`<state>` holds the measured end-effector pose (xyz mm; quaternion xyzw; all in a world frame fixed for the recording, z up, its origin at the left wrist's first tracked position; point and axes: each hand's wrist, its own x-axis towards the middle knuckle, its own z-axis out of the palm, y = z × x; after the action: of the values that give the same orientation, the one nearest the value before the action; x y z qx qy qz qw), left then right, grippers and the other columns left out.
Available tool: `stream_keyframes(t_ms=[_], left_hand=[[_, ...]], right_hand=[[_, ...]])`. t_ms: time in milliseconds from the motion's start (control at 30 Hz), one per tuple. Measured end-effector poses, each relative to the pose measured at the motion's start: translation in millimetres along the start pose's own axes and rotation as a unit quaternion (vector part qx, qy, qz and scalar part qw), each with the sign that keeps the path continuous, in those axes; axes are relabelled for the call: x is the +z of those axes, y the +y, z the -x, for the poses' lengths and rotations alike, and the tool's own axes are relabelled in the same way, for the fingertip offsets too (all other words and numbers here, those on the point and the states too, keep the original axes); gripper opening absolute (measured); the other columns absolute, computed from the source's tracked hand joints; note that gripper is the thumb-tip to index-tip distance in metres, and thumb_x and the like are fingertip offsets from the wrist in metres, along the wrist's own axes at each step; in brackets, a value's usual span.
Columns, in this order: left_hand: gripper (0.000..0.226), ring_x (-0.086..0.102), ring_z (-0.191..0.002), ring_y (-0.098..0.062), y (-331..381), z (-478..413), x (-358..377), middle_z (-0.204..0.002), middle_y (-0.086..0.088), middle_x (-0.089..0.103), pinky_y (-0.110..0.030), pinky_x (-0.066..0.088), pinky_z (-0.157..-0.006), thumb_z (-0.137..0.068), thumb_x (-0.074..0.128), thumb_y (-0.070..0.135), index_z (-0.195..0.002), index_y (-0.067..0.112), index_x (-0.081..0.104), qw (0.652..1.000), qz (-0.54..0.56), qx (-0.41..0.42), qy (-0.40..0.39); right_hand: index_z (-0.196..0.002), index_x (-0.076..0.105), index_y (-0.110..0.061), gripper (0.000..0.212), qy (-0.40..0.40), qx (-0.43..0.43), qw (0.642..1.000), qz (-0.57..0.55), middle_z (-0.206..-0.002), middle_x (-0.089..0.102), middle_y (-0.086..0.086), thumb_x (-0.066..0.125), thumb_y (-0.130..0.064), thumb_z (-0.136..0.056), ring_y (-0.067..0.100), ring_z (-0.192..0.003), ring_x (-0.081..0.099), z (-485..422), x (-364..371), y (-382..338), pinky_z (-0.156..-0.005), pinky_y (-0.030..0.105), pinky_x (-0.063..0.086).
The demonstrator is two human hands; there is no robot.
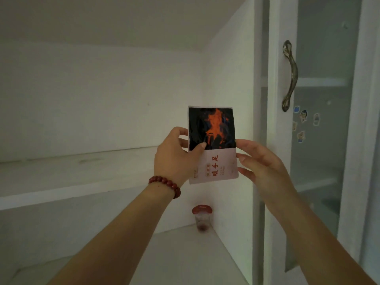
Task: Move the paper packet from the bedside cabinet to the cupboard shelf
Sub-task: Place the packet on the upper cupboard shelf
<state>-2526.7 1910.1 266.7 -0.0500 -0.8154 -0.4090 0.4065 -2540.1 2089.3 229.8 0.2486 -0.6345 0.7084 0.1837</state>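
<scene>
Paper packet held upright above the shelf, left hand pinching it, right hand fingers touching its edge; not yet set down.

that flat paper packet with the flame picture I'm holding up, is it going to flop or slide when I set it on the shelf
The flat paper packet with the black and orange flame print probably stays fairly stiff: it stands upright, pinched only at its sides. It looks thin, so likely light. Laid flat on the white cupboard shelf, it should not roll or tip.
</scene>
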Motion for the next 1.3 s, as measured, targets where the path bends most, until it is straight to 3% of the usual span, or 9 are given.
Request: stream_keyframes(t_ms=[133, 267, 467, 567, 667, 733, 833, 967, 1300], left_hand=[[0.034, 0.058, -0.061, 0.002, -6, -10, 6, -0.076, 0.018, 0.057, -0.014, 0.04, -0.045, -0.076, 0.066, 0.045, -0.097, 0.033, 0.042, 1.0, -0.011, -0.018, 0.002], [0.035, 0.059, -0.063, 0.0, -15, -16, 9, -0.077, 0.016, 0.059, -0.019, 0.045, -0.047, -0.075, 0.067, 0.044, -0.098, 0.033, 0.042, 0.999, -0.035, -0.02, 0.007], [0.045, 0.055, -0.061, 0.0, -23, -26, 11, -0.07, 0.02, 0.051, -0.022, 0.042, -0.047, -0.073, 0.067, 0.049, -0.105, 0.031, 0.04, 0.991, -0.128, -0.041, 0.0], [0.062, 0.057, -0.071, -0.012, -25, -31, 11, -0.077, 0.013, 0.054, -0.027, 0.045, -0.058, -0.07, 0.069, 0.051, -0.117, 0.023, 0.04, 0.981, -0.182, -0.06, -0.015], [0.067, 0.059, -0.092, -0.018, -28, -31, 10, -0.103, 0.002, 0.061, -0.032, 0.048, -0.071, -0.067, 0.071, 0.051, -0.121, 0.022, 0.044, 0.969, -0.239, -0.049, -0.047], [0.054, 0.056, -0.094, -0.015, -26, -31, 8, -0.111, 0.003, 0.06, -0.029, 0.045, -0.071, -0.069, 0.07, 0.049, -0.114, 0.027, 0.051, 0.972, -0.23, -0.029, -0.047], [0.032, 0.052, -0.087, -0.007, -17, -29, 5, -0.106, 0.012, 0.061, -0.026, 0.043, -0.069, -0.072, 0.069, 0.044, -0.101, 0.035, 0.056, 0.983, -0.178, 0.002, -0.042], [0.022, 0.055, -0.087, -0.002, -1, -12, 6, -0.093, 0.021, 0.057, -0.027, 0.051, -0.074, -0.071, 0.068, 0.048, -0.088, 0.042, 0.055, 0.986, -0.138, 0.056, -0.08], [0.041, 0.054, -0.094, -0.005, 5, 5, 19, -0.1, 0.018, 0.056, -0.028, 0.052, -0.08, -0.065, 0.076, 0.044, -0.1, 0.039, 0.054, 0.977, -0.151, 0.091, -0.124]], right_hand=[[-0.101, 0.067, -0.039, 0.041, -0.035, 0.017, 0.999, 0.019, -0.098, 0.07, -0.024, 0.05, -0.004, -0.09, -0.005, -0.088, 0.066, -19, -3, 1, -0.069, 0.018, 0.051], [-0.1, 0.067, -0.039, 0.041, -0.061, 0.028, 0.997, 0.025, -0.1, 0.068, -0.026, 0.051, -0.003, -0.09, -0.011, -0.085, 0.064, -30, -4, 7, -0.068, 0.017, 0.049], [-0.1, 0.068, -0.037, 0.035, -0.062, 0.046, 0.996, 0.05, -0.09, 0.075, -0.015, 0.051, -0.007, -0.091, 0.009, -0.092, 0.067, -39, 5, 16, -0.073, 0.027, 0.056], [-0.101, 0.068, -0.036, 0.034, -0.066, 0.048, 0.996, 0.045, -0.094, 0.074, -0.01, 0.053, -0.008, -0.09, 0.014, -0.092, 0.068, -43, 9, 15, -0.078, 0.033, 0.057], [-0.098, 0.069, -0.039, 0.035, -0.065, 0.027, 0.997, 0.023, -0.105, 0.069, -0.013, 0.054, -0.008, -0.092, 0.001, -0.085, 0.068, -43, 11, 12, -0.076, 0.023, 0.056], [-0.1, 0.07, -0.037, 0.035, -0.058, 0.009, 0.998, -0.01, -0.11, 0.066, -0.014, 0.053, -0.007, -0.093, -0.004, -0.091, 0.065, -41, 10, 9, -0.075, 0.02, 0.056], [-0.105, 0.069, -0.032, 0.034, -0.047, -0.007, 0.998, -0.036, -0.12, 0.065, -0.009, 0.051, -0.006, -0.094, 0.006, -0.109, 0.06, -37, 5, 6, -0.078, 0.023, 0.056], [-0.101, 0.07, -0.033, 0.039, -0.044, -0.028, 0.998, -0.045, -0.117, 0.069, -0.01, 0.049, -0.001, -0.094, 0.005, -0.107, 0.063, -31, 2, 4, -0.081, 0.024, 0.056], [-0.104, 0.07, -0.034, 0.041, -0.042, -0.074, 0.996, -0.035, -0.112, 0.07, -0.018, 0.049, 0.0, -0.093, 0.004, -0.108, 0.062, -25, -5, 7, -0.075, 0.018, 0.055]])
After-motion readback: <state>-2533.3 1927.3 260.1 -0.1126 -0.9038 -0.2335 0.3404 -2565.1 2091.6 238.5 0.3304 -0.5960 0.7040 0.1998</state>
